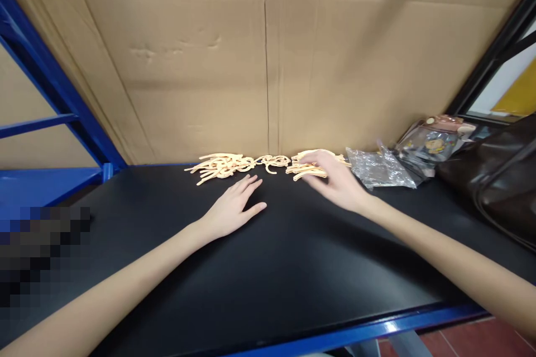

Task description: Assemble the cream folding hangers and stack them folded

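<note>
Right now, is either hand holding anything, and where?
Left hand lies flat on the black table, empty. Right hand rests on the pale curved pieces; a grip cannot be told.

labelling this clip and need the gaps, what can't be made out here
Head view: the right hand covers part of the right pile, so whether it grips any pieces is hidden.
Head view: the left pile has cream pieces too small to identify.
Head view: the pixelated patch at the left blurs whatever is there.
Head view: the brown bag is cut off by the right edge.
</note>
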Available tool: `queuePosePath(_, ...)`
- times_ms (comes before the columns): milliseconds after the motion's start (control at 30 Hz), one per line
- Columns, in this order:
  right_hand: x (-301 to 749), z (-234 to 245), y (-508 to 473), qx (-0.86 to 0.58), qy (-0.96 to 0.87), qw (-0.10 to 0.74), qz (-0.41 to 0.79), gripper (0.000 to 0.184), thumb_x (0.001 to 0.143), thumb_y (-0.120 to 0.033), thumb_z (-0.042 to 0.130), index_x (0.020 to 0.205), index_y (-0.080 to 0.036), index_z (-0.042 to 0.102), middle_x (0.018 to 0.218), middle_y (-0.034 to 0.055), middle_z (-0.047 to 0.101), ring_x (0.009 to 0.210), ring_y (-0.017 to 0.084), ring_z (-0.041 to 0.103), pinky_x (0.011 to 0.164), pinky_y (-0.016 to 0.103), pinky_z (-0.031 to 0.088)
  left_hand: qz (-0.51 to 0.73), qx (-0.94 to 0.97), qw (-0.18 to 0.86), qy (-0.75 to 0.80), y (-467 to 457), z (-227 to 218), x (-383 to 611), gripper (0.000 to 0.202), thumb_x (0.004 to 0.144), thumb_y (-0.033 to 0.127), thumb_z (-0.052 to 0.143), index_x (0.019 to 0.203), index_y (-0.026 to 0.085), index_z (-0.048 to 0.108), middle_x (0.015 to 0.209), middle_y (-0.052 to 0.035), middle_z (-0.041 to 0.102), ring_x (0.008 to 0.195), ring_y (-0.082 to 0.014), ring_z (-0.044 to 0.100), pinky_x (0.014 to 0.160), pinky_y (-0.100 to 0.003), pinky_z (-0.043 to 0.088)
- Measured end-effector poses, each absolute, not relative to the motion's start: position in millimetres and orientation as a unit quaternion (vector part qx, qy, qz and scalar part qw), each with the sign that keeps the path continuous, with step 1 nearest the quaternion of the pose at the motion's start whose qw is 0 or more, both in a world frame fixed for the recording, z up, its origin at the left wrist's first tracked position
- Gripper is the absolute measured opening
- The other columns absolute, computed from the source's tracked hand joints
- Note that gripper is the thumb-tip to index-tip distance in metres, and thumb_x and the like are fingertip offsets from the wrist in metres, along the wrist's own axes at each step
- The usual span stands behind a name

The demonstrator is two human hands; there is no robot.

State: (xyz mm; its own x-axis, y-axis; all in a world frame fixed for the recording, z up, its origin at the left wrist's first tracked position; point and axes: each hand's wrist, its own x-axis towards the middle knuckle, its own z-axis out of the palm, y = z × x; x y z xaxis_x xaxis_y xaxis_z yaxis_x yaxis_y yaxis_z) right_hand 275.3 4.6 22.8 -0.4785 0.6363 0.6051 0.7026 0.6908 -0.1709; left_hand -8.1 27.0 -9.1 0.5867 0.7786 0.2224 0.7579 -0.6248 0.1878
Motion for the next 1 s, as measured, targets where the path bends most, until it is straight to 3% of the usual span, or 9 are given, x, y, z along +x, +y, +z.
queuePosePath(133,264,-3,9,-0.399,-0.890,0.217,0.029,0.046,0.095,-0.047,0.046,0.136,-0.025,0.046,0.138,0.0074,0.052,0.129,0.024,0.047,0.105,0.043,0.042,0.097,0.891,0.048,0.441,24,-10,-8,0.078,0.090,0.067,0.032,0.147,0.015,0.029,0.155,-0.0123,0.024,0.142,-0.0291,0.024,0.115,-0.047,0.025)
queuePosePath(300,265,-18,9,-0.414,-0.894,0.166,0.048,0.057,0.095,-0.055,0.040,0.139,-0.019,0.046,0.147,0.0100,0.041,0.136,0.028,0.037,0.112,0.047,0.033,0.063,0.901,0.050,0.426,19,-4,-7,0.075,0.092,0.065,0.029,0.146,0.013,0.033,0.154,-0.0123,0.025,0.143,-0.0288,0.023,0.116,-0.047,0.022)
queuePosePath(1000,266,-22,8,-0.406,-0.898,0.169,0.009,0.056,0.095,-0.054,0.039,0.138,-0.020,0.049,0.147,0.0091,0.041,0.134,0.027,0.041,0.110,0.045,0.036,0.064,0.897,-0.003,0.438,6,-4,-2,0.064,0.095,0.056,0.028,0.142,0.015,0.040,0.150,-0.0144,0.034,0.139,-0.0302,0.032,0.112,-0.046,0.029)
